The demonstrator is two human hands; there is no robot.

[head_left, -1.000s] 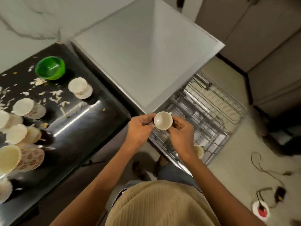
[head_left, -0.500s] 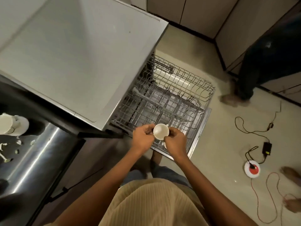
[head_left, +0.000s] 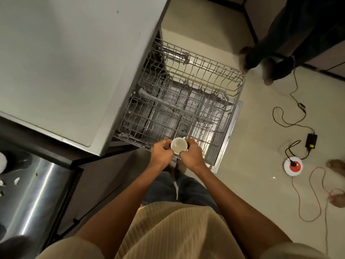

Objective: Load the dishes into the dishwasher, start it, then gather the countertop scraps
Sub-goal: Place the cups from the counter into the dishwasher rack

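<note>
Both hands, left hand (head_left: 162, 153) and right hand (head_left: 192, 155), are curled round a white cup (head_left: 178, 145), held above the rack (head_left: 186, 101) at its 6 o'clock edge. Loading is in hand; lowering the cup between the tines is called for next.

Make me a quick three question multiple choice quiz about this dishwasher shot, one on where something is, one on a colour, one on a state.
1. Where is the cup?
A. on the counter
B. over the near edge of the rack
C. on the floor

2. What colour is the cup?
A. cream
B. green
C. black

3. How is the rack?
A. pushed in
B. full of plates
C. pulled out

Answers: 1 B, the left hand and right hand hold it there. 2 A, its inside shows pale cream. 3 C, its wires extend over the floor.
</note>
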